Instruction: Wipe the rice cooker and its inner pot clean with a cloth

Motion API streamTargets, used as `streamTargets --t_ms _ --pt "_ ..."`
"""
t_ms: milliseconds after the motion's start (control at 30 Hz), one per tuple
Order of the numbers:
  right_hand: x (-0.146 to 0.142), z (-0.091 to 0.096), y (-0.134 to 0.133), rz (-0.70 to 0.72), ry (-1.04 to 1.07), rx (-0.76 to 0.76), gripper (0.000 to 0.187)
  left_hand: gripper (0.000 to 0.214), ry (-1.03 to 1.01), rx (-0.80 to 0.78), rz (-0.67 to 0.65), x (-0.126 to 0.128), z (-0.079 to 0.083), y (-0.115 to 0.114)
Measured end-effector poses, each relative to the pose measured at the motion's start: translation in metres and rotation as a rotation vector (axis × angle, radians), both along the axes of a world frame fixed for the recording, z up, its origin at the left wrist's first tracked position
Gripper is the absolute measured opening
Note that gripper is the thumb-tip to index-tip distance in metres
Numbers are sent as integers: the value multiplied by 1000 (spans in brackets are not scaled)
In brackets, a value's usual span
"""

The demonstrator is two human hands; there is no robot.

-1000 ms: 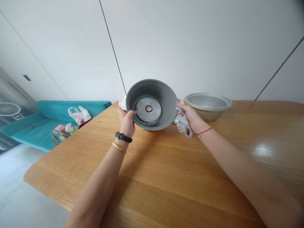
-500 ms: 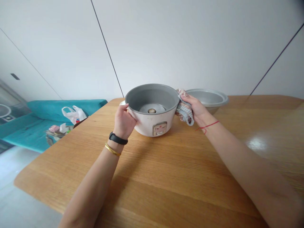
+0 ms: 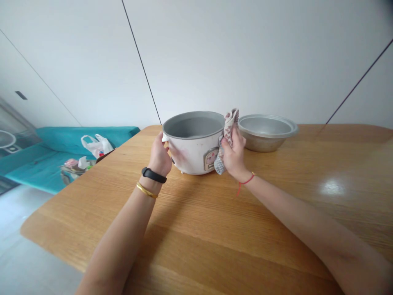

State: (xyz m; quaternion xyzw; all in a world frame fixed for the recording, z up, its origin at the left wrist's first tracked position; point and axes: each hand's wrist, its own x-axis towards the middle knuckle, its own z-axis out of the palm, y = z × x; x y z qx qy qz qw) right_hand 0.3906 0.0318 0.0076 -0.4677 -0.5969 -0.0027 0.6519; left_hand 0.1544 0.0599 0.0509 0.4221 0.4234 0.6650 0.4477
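Observation:
A white rice cooker body (image 3: 193, 149) with a grey inside stands upright on the wooden table (image 3: 215, 229). My left hand (image 3: 159, 157) grips its left side near the rim, fingers closed round it. My right hand (image 3: 233, 153) is closed on a patterned cloth (image 3: 226, 131) and presses it against the cooker's right side, next to the control panel.
A metal inner pot (image 3: 267, 131) sits just right of the cooker. Beyond the table's left edge is a teal sofa (image 3: 46, 157) with a white plastic bag (image 3: 93, 145) and other items. A white wall stands behind.
The cooker was tilted with its opening toward me; now it stands upright on the table. My right hand has moved with the cloth from the cooker's far right rim to its front right side.

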Motion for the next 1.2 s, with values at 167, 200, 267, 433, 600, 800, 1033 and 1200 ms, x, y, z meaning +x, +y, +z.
streamTargets --t_ms 167,200,267,433,600,800,1033,1200 --pt "-26 -28 -24 -171 -302 4 66 22 52 -53 70 -35 -6 31" --pt "-30 -33 -27 -176 -365 11 67 20 68 -52 69 -40 -6 34" --pt "-39 -39 -32 -181 -474 16 68 18 84 -37 73 -45 -7 38" --pt "-55 -34 -29 -232 -568 -28 68 16 75 25 87 -45 -9 39" --pt "-67 -25 -14 -237 -597 -40 68 19 109 -6 77 -40 -6 31" --pt "-84 -33 -7 -70 -857 -6 71 32 230 -22 -1 -26 0 14" --pt "-68 -55 1 -45 -936 34 64 47 509 118 367 -26 3 13" --pt "-61 -60 9 -159 -726 -4 60 33 681 400 230 -46 27 42"
